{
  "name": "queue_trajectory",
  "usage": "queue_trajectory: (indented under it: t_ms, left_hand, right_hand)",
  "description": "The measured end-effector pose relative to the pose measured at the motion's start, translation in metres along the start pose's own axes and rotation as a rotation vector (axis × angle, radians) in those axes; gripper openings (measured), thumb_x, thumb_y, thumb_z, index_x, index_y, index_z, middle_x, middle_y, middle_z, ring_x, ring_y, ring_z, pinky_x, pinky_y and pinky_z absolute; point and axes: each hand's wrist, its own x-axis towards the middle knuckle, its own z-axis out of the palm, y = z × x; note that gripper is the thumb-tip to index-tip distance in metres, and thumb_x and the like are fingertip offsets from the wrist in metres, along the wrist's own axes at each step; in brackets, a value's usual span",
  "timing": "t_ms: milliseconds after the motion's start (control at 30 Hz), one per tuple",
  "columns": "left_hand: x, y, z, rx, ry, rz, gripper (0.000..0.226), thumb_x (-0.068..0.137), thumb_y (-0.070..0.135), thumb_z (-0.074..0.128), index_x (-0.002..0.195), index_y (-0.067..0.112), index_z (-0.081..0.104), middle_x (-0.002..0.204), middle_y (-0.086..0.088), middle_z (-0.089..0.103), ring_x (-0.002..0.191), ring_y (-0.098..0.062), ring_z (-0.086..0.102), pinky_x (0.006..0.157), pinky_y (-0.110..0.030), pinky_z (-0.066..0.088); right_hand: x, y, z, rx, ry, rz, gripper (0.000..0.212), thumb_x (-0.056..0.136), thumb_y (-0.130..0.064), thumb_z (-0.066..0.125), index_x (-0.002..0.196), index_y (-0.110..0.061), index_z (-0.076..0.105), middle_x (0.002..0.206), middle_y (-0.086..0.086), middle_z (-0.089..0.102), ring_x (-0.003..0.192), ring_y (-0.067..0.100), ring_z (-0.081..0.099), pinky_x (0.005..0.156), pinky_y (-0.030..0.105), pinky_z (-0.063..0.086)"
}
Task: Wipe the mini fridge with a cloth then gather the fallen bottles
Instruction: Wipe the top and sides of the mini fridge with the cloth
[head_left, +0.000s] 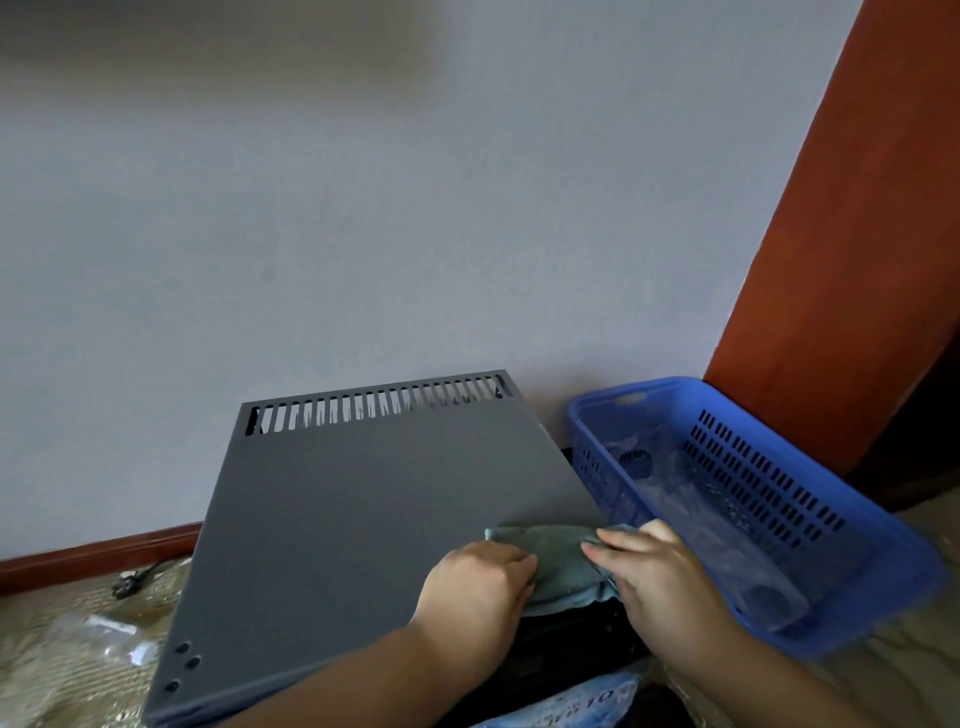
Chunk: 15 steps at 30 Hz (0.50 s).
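Gripped bunched teal cloth (556, 558) in left hand (478, 577) and right hand (657, 569) — fingers curled on it — at right front edge of grey mini fridge (363, 509). Noted clear bottles (722, 525) in blue basket (670, 387) just beside.

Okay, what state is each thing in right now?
Mini fridge: cloth on its top.
Cloth: bunched, gripped by both hands.
Left hand: grips the cloth.
Right hand: grips the cloth.
Blue basket: holds clear bottles lying down.
Floor bottle: fallen, left of fridge.
Plug: lying loose, unplugged.
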Motion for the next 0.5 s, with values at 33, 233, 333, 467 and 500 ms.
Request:
queue_trajectory:
  t_ms: [33,233,333,467,500]
  left_hand:
    - [0.004,-0.001,0.0,0.012,-0.023,-0.009,0.022,0.075,0.034,0.044,0.065,0.026,0.062,0.066,0.014,0.064,0.057,-0.008,0.061,0.045,-0.016,0.046]
    - [0.061,-0.039,-0.004,0.046,-0.107,-0.213,0.034,0.091,0.034,0.035,0.101,0.019,0.064,0.106,-0.005,0.067,0.097,-0.029,0.064,0.079,-0.031,0.053]
    - [0.1,-0.066,-0.008,0.064,-0.229,-0.361,0.028,0.096,0.027,0.038,0.113,0.019,0.059,0.12,-0.01,0.06,0.109,-0.033,0.056,0.088,-0.033,0.046]
    - [0.139,-0.104,-0.002,0.088,-0.222,-0.429,0.027,0.096,0.023,0.038,0.112,0.019,0.06,0.118,-0.01,0.06,0.106,-0.032,0.057,0.084,-0.034,0.047]
    - [0.148,-0.113,0.0,0.095,-0.216,-0.451,0.025,0.096,0.022,0.039,0.108,0.017,0.06,0.115,-0.01,0.06,0.104,-0.031,0.057,0.079,-0.034,0.046]
  right_hand:
    - [0.004,0.002,0.001,0.012,-0.002,-0.01,0.057,0.04,0.003,0.09,0.09,-0.023,0.078,0.09,-0.001,0.075,0.069,0.02,0.066,0.055,0.023,0.057]
    - [0.072,0.016,0.027,-0.003,-0.018,-0.021,0.057,0.037,0.006,0.087,0.088,-0.017,0.078,0.083,0.004,0.076,0.062,0.026,0.064,0.054,0.022,0.055]
    - [0.122,0.015,0.043,0.028,-0.085,0.071,0.05,0.069,0.002,0.07,0.115,-0.018,0.068,0.108,0.007,0.071,0.094,0.034,0.058,0.079,0.03,0.055]
    - [0.179,0.022,0.061,-0.038,-0.189,0.07,0.048,0.092,-0.005,0.041,0.136,-0.024,0.049,0.12,0.008,0.059,0.115,0.032,0.042,0.092,0.039,0.046]
    - [0.191,0.024,0.066,-0.062,-0.186,0.059,0.046,0.093,-0.006,0.039,0.134,-0.024,0.05,0.115,0.008,0.06,0.112,0.032,0.042,0.089,0.038,0.047]
